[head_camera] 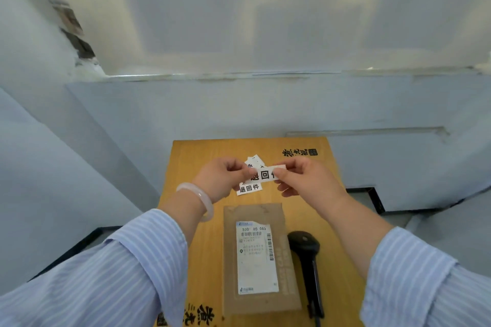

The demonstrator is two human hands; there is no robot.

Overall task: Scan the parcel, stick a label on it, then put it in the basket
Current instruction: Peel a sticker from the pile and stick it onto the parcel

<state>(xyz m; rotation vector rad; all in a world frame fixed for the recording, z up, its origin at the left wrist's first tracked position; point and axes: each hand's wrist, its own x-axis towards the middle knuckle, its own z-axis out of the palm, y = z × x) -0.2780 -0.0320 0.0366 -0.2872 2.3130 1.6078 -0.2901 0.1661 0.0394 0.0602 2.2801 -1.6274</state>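
Head camera, looking down over my forearms at a narrow wooden table (337, 220).

Both my hands are raised over the far half of the table, fingers pinched narrow on one white label (265, 175) printed with bold black characters. My left hand (225, 180) grips its left end, my right hand (308, 180) its right end, so the strip runs nine to three o'clock between them. It may be that I am peeling it from its backing; I cannot tell.

The parcel (255, 300), a flat brown envelope with a white shipping slip (256, 257) on top, lies at six o'clock from my fingers, nearer my body, its long axis running twelve to six. Both hands sit about equally near it, and nothing lies between label and parcel.

A black handheld scanner (305, 249) lies just beside the parcel at its three o'clock edge, handle toward me. Spare labels (249, 188) lie loose on the table beneath my hands. No basket is in view. My judgement: the label comes down next onto bare brown paper, clear of the barcodes.
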